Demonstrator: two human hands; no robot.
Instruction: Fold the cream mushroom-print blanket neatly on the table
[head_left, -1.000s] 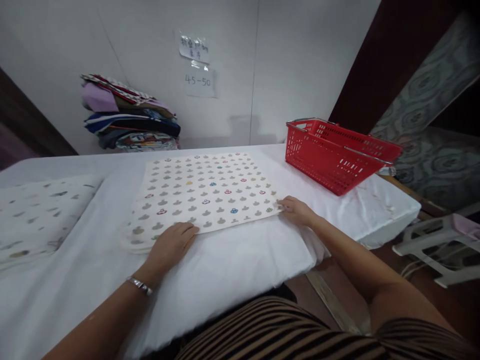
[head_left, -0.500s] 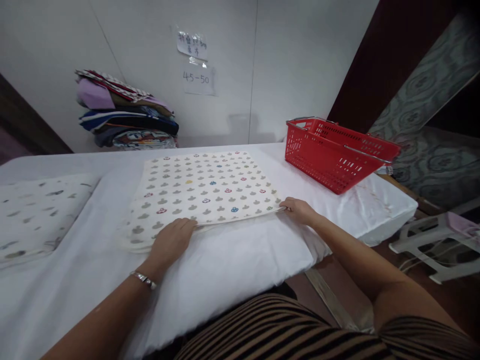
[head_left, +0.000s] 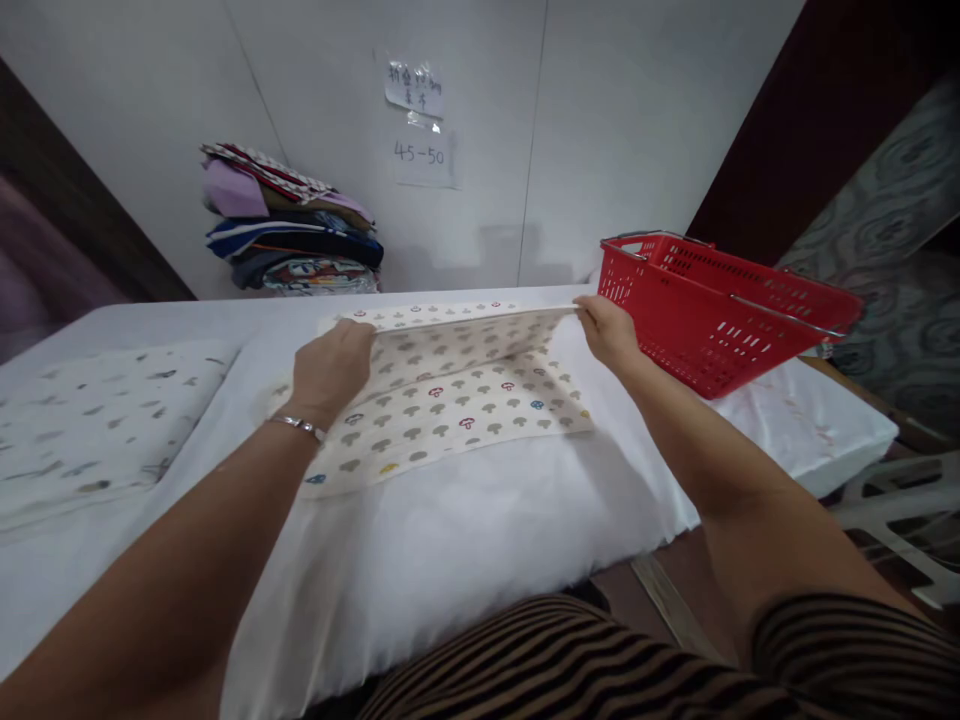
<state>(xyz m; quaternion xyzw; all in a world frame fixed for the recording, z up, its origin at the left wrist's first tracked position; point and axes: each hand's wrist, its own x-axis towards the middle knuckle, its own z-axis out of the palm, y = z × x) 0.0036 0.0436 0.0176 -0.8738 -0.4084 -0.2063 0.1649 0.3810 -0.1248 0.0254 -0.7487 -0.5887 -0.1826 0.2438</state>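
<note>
A cream cloth with a small mushroom print [head_left: 450, 405] lies in front of me, its upper layer lifted off the layer below. My left hand [head_left: 334, 365], with a silver bracelet at the wrist, is closed on the left end of the raised edge. At the other end of that edge, my right hand [head_left: 606, 328] pinches the corner between thumb and fingers. The edge is stretched nearly straight between both hands. Beneath it the lower layer rests flat on the white-covered table [head_left: 480, 540].
A red plastic basket [head_left: 675, 340] stands at the right, close to my right hand. Another folded printed cloth [head_left: 112, 420] lies at the left. Stacked fabrics [head_left: 292, 235] sit at the back by the wall, below paper signs [head_left: 420, 155]. A white stool [head_left: 907, 540] is at lower right.
Both hands have risen and moved away from me with the cloth's near edge, which was down on the table. The printed inside of the cloth now shows below it.
</note>
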